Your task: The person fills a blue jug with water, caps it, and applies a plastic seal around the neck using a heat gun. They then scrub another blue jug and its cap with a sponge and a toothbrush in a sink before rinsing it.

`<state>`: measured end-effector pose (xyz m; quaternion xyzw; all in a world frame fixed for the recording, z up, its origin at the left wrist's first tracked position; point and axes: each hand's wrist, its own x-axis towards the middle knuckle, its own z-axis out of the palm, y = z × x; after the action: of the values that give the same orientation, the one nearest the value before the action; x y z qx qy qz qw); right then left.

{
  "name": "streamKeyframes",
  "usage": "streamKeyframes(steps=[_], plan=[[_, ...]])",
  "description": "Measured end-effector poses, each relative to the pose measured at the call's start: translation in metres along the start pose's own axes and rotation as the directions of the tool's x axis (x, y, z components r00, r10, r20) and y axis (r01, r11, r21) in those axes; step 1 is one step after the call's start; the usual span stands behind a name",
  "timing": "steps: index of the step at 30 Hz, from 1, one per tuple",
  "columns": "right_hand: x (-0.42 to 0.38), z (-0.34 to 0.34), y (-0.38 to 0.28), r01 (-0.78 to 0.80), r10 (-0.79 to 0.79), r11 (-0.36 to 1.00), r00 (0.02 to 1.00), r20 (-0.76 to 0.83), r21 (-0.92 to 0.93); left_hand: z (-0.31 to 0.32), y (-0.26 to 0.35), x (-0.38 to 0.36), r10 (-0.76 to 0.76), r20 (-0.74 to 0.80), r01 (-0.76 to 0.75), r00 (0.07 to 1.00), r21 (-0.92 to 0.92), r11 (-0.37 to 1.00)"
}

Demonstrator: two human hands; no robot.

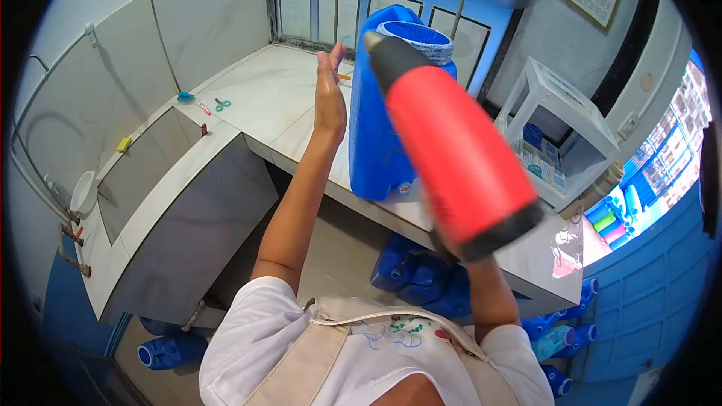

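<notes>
A blue plastic jug (368, 128) stands upright on the white tiled counter, with a whitish wrapped band (444, 50) round its neck. My right hand (447, 246), mostly hidden behind a red and black heat gun (459, 143), grips it from below. The gun's nozzle points up and left, across the jug's upper part in this view. To the jug's left, my left hand (329, 98) is raised with fingers stretched upward, holding nothing. A small round label or cap (404, 189) shows at the jug's base.
A sink (143, 165) is at the left, with a yellow sponge (124, 144), a blue brush (185, 97) and green scissors (222, 105) nearby. A white rack (575, 109) stands right. Blue jugs (421, 274) lie below the counter.
</notes>
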<state>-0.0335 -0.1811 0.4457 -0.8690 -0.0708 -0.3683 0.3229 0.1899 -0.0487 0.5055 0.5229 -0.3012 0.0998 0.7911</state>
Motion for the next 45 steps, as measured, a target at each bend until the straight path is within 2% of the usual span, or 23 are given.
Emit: streamKeyframes(steps=[1, 2, 3, 5, 7, 9, 11, 12, 13, 17, 19, 21, 23, 25, 28, 29, 31, 35, 37, 38, 41, 43, 45], plan=[[0.003, -0.011, -0.008, -0.031, 0.034, 0.997, 0.998, -0.047, 0.068, 0.001, 0.003, 0.005, 0.003, 0.002, -0.003, 1.000, 0.000, 1.000], [0.011, -0.030, -0.031, -0.230, 0.260, 0.925, 0.964, -0.060, 0.304, 0.004, 0.005, 0.012, -0.004, 0.046, 0.004, 0.999, 0.010, 1.000], [0.021, -0.057, -0.058, -0.392, 0.469, 0.759, 0.883, -0.020, 0.520, 0.007, 0.009, 0.018, -0.011, 0.088, 0.009, 0.996, 0.019, 1.000], [0.024, -0.098, -0.049, -0.402, 0.509, 0.734, 0.859, -0.051, 0.548, 0.019, 0.011, 0.029, -0.026, 0.127, 0.022, 0.992, 0.028, 0.999], [0.033, -0.137, -0.037, -0.378, 0.480, 0.669, 0.877, 0.017, 0.640, 0.032, -0.006, 0.046, -0.080, 0.211, 0.073, 0.974, 0.041, 0.996], [0.052, -0.162, -0.022, -0.420, 0.535, 0.622, 0.844, 0.033, 0.660, 0.049, 0.001, 0.042, -0.044, 0.164, 0.029, 0.985, 0.096, 0.995], [0.078, -0.184, -0.005, -0.436, 0.514, 0.591, 0.852, 0.100, 0.679, 0.061, 0.021, 0.027, -0.052, 0.092, 0.050, 0.994, 0.021, 0.999], [0.093, -0.192, 0.004, -0.454, 0.510, 0.543, 0.846, 0.152, 0.706, 0.046, 0.009, 0.046, -0.058, 0.158, 0.050, 0.986, 0.055, 0.997], [0.108, -0.198, 0.011, -0.473, 0.501, 0.493, 0.841, 0.206, 0.730, 0.042, -0.008, 0.052, -0.057, 0.157, 0.049, 0.986, 0.057, 0.997], [0.165, -0.202, 0.024, -0.523, 0.493, 0.486, 0.825, 0.275, 0.700, 0.041, 0.003, 0.045, -0.074, 0.009, 0.073, 0.997, 0.053, 0.996], [0.191, -0.198, 0.025, -0.586, 0.460, 0.506, 0.804, 0.377, 0.632, 0.036, 0.005, 0.041, -0.029, -0.085, 0.040, 0.996, 0.136, 0.990], [0.208, -0.189, 0.022, -0.588, 0.413, 0.518, 0.808, 0.421, 0.621, 0.023, 0.005, 0.039, 0.008, -0.088, 0.006, 0.996, 0.149, 0.989], [0.222, -0.181, 0.014, -0.562, 0.411, 0.604, 0.827, 0.383, 0.565, 0.010, 0.007, 0.035, 0.019, -0.128, -0.001, 0.992, 0.136, 0.991], [0.237, -0.173, 0.006, -0.567, 0.373, 0.615, 0.822, 0.431, 0.548, -0.001, 0.011, 0.031, 0.021, -0.166, 0.005, 0.986, 0.157, 0.988], [0.248, -0.152, -0.018, -0.469, 0.298, 0.748, 0.869, 0.394, 0.470, -0.015, 0.014, 0.025, 0.064, -0.192, -0.034, 0.979, 0.158, 0.987], [0.248, -0.145, -0.028, -0.468, 0.290, 0.750, 0.868, 0.403, 0.467, -0.017, 0.017, 0.023, 0.065, -0.196, -0.034, 0.978, 0.157, 0.987], [0.245, -0.136, -0.048, -0.410, 0.278, 0.846, 0.884, 0.376, 0.340, -0.024, 0.020, 0.020, 0.065, -0.207, -0.033, 0.976, 0.156, 0.987], [0.224, -0.133, -0.080, -0.387, 0.292, 0.891, 0.889, 0.353, 0.237, -0.031, 0.020, 0.019, 0.040, -0.189, -0.014, 0.981, 0.137, 0.990], [0.204, -0.138, -0.093, -0.320, 0.246, 0.934, 0.899, 0.363, 0.159, -0.029, 0.019, 0.022, 0.035, -0.165, -0.014, 0.986, 0.126, 0.992], [0.192, -0.139, -0.098, -0.333, 0.260, 0.923, 0.910, 0.322, 0.195, -0.026, 0.019, 0.024, 0.015, -0.132, -0.002, 0.991, 0.100, 0.995], [0.160, -0.143, -0.101, -0.383, 0.338, 0.913, 0.903, 0.265, 0.140, -0.011, 0.020, 0.031, -0.002, -0.089, 0.008, 0.996, 0.068, 0.998], [0.131, -0.143, -0.100, -0.372, 0.337, 0.920, 0.912, 0.236, 0.125, -0.001, 0.018, 0.035, -0.043, 0.010, 0.043, 0.999, 0.043, 0.998], [0.097, -0.141, -0.087, -0.397, 0.375, 0.897, 0.916, 0.140, 0.197, 0.011, 0.015, 0.042, -0.085, 0.079, 0.084, 0.993, 0.016, 0.996]])
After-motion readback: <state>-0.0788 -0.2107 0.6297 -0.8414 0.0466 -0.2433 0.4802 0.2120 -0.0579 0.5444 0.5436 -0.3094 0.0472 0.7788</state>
